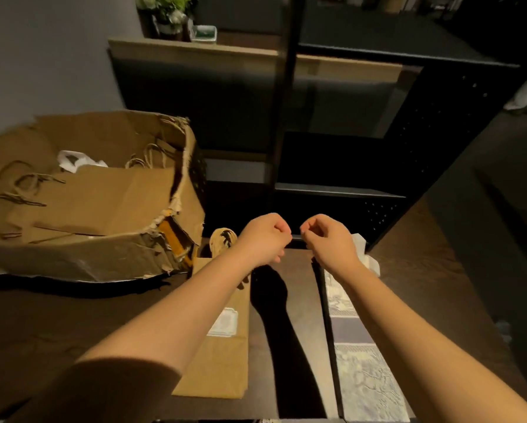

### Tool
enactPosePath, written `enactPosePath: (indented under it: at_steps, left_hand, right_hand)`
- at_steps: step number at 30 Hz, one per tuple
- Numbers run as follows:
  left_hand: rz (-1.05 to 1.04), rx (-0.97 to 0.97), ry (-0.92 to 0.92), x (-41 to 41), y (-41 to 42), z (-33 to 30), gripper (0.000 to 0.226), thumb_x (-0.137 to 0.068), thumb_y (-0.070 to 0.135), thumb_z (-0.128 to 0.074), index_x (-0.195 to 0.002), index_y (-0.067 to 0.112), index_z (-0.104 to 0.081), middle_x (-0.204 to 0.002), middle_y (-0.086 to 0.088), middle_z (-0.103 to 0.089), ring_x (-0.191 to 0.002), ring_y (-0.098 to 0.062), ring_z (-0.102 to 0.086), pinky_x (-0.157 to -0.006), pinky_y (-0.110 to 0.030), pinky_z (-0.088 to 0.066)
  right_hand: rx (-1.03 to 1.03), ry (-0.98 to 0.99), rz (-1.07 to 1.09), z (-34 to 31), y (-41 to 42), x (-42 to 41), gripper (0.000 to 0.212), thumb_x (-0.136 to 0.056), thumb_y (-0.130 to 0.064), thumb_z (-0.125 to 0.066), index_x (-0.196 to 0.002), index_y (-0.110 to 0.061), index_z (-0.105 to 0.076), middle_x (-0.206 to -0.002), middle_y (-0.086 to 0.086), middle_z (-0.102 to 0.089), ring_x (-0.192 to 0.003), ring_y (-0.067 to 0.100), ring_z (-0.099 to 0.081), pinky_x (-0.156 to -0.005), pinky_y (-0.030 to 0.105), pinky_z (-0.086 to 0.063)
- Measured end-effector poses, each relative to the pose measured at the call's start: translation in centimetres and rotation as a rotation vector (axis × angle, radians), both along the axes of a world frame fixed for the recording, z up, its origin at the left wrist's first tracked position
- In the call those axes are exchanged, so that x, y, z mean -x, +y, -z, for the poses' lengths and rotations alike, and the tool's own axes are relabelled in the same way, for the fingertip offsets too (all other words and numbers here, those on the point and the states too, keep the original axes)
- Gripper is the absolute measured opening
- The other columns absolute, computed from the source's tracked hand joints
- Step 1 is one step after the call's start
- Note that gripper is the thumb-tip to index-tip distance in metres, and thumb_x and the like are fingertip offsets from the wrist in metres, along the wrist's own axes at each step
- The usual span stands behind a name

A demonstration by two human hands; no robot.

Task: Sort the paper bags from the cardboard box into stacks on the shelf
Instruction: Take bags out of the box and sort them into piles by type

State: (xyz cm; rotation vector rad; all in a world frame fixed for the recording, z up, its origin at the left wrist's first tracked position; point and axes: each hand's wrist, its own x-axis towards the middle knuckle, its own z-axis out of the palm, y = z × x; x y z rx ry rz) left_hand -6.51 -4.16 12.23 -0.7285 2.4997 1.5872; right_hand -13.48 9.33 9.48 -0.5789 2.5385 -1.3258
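Paper bags (82, 203), a loose heap of them, lie in the torn cardboard box (73, 257) over at nine o'clock, twisted cord handles sticking up every way. That box looks soft and ragged at its near corner, so I would not drag anything across that edge. On the dark shelf top (57, 331) two bags are already laid flat: a patterned pale one (366, 370) at five o'clock, and a plain brown one (222, 364) at six, partly under the left forearm. Up at twelve o'clock a plant (164, 10) sits on a higher ledge. Now the hands: left hand (263, 238) and right hand (329, 239) hover side by side near centre, both with fingers curled in, thumbs meeting fingertips. Whether they pinch some thin edge or cord between them I cannot tell; it is too dim. These bags should be light, limp and quick to crease or tear, so my judgement is to lift each by the folded body, not the cord handles, which may snag.
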Motion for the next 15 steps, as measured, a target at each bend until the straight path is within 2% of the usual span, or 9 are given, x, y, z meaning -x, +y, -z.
enactPosePath:
  at_steps: [3, 9, 15]
  left_hand:
    - [-0.046, 0.029, 0.053, -1.4, -4.5, -2.5, 0.008, -0.096, 0.020, -0.053, -0.093, 0.023, -0.060, -0.085, 0.001, -0.063, -0.074, -0.012, -0.065, -0.054, -0.020, -0.051]
    - [-0.076, 0.024, 0.150, -4.7, -14.9, -6.6, 0.009, -0.095, 0.017, -0.054, -0.090, 0.020, -0.061, -0.078, -0.002, -0.062, -0.068, -0.014, -0.063, -0.056, -0.022, -0.051]
    - [-0.082, -0.019, 0.145, -7.9, -25.8, -7.2, 0.009, -0.096, 0.017, -0.054, -0.096, 0.019, -0.063, -0.084, -0.002, -0.063, -0.070, -0.011, -0.061, -0.059, -0.021, -0.050]
  right_hand:
    - [0.011, 0.080, -0.057, -2.4, -5.0, -1.0, 0.011, -0.088, -0.015, -0.059, -0.084, -0.024, -0.064, -0.078, -0.007, -0.064, -0.075, 0.011, -0.061, -0.072, 0.032, -0.053]
    - [0.068, 0.057, -0.161, -6.6, -15.8, -3.2, 0.014, -0.087, -0.017, -0.061, -0.079, -0.027, -0.064, -0.078, -0.004, -0.067, -0.076, 0.016, -0.064, -0.076, 0.043, -0.056]
    - [0.096, -0.008, -0.208, -8.2, -25.7, -5.8, 0.008, -0.090, -0.017, -0.061, -0.085, -0.020, -0.066, -0.080, -0.002, -0.067, -0.077, 0.014, -0.063, -0.075, 0.035, -0.054]
